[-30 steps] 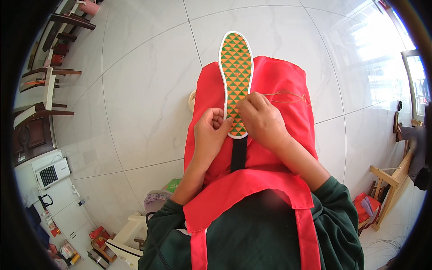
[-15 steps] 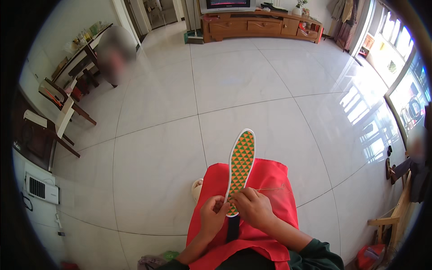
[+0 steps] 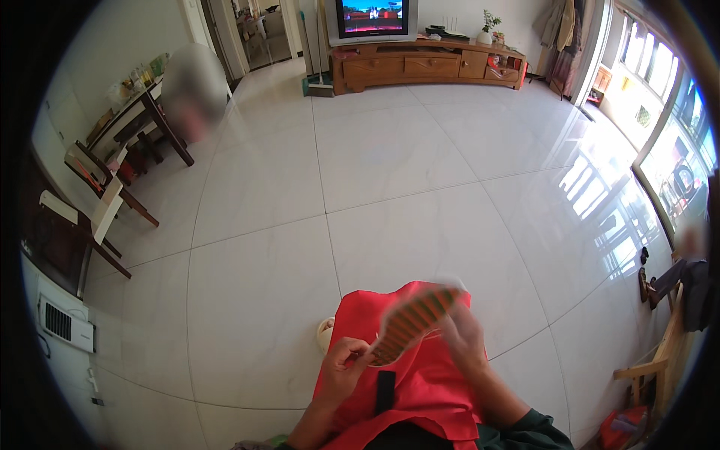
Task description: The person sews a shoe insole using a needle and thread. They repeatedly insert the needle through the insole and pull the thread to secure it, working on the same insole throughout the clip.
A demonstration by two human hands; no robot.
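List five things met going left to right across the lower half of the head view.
White unit with a dark grille, left hand, blurred patterned insole, right hand, light wooden frame.

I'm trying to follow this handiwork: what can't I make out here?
In the head view:
- Shoe insole: fine pattern smeared by motion blur.
- Right hand: fingers blurred by motion, so its grip is unclear.
- Cream slipper: partly hidden by the red apron.
- Wooden seat: partly cut off by the dark lens rim.

A blurred insole (image 3: 415, 322), green and orange, slants over the red apron (image 3: 427, 386), far end rightward
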